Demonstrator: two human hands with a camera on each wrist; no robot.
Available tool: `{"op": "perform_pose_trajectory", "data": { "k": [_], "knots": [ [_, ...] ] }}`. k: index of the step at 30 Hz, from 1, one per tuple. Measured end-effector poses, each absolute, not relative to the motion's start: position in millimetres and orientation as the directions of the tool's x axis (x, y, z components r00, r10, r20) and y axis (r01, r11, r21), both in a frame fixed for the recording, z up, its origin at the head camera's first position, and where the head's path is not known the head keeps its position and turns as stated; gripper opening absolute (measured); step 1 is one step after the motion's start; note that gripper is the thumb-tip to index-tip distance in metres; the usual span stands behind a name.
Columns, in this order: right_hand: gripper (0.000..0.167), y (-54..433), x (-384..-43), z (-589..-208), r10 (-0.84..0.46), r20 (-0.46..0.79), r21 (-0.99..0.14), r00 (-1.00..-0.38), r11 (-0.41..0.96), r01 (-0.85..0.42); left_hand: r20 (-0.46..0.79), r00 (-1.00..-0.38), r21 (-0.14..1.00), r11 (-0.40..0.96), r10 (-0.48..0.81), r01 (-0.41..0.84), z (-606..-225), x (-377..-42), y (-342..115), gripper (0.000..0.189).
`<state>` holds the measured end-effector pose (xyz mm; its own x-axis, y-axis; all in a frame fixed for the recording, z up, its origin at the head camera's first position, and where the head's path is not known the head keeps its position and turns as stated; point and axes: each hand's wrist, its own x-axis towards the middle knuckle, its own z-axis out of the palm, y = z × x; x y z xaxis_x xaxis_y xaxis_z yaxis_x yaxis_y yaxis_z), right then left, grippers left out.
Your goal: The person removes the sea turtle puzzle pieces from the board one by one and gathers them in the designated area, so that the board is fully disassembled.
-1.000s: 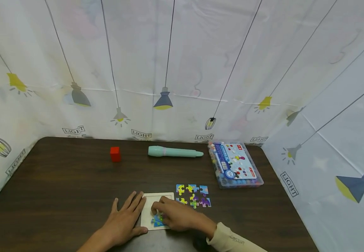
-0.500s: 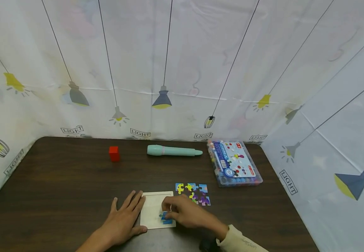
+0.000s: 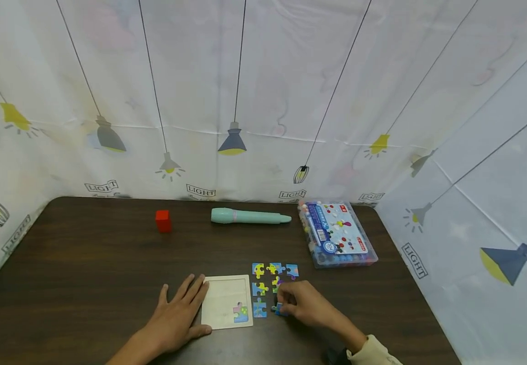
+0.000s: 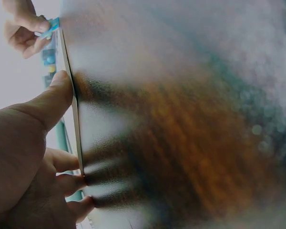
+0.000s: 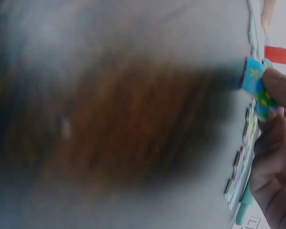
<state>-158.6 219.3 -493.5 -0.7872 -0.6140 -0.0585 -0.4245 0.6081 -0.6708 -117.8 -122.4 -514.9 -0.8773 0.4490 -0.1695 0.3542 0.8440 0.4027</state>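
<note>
A pale square puzzle tray lies at the table's near middle, with one pink-and-blue puzzle piece in its lower right corner. My left hand rests along its left side, fingers straight and spread; the left wrist view shows the thumb and fingertips at the tray edge. To the right of the tray, my right hand pinches a blue puzzle piece with a yellow flower between thumb and fingers, low over the table. Another blue piece lies right beside the tray. The right hand covers part of the loose pieces.
Several loose yellow, blue and purple puzzle pieces lie in rows right of the tray. Farther back are a red cube, a mint-green pen-like stick and a clear plastic box of beads. A printed curtain hangs behind the table.
My right hand has moved right, off the tray, with a blue piece. Blue pieces have left the tray; one now lies beside it. The left hand stays at the tray.
</note>
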Motion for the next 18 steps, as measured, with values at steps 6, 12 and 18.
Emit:
{"op": "perform_pose_trajectory", "data": {
  "k": [6, 12, 18],
  "knots": [
    [0.014, 210, -153, -496, -0.561, -0.005, -0.519, -0.828, 0.709, -0.477, -0.175, -0.879, 0.400, 0.848, 0.444, 0.349, -517, -117, -124, 0.096],
    [0.014, 205, -151, -496, -0.553, -0.026, -0.472, -0.833, 0.741, -0.478, -0.181, -0.881, 0.395, 0.853, 0.437, 0.341, -517, -118, -124, 0.096],
    [0.017, 206, -149, -496, -0.537, -0.041, -0.498, -0.843, 0.742, -0.449, -0.170, -0.878, 0.410, 0.842, 0.448, 0.350, -515, -117, -123, 0.094]
  ]
}}
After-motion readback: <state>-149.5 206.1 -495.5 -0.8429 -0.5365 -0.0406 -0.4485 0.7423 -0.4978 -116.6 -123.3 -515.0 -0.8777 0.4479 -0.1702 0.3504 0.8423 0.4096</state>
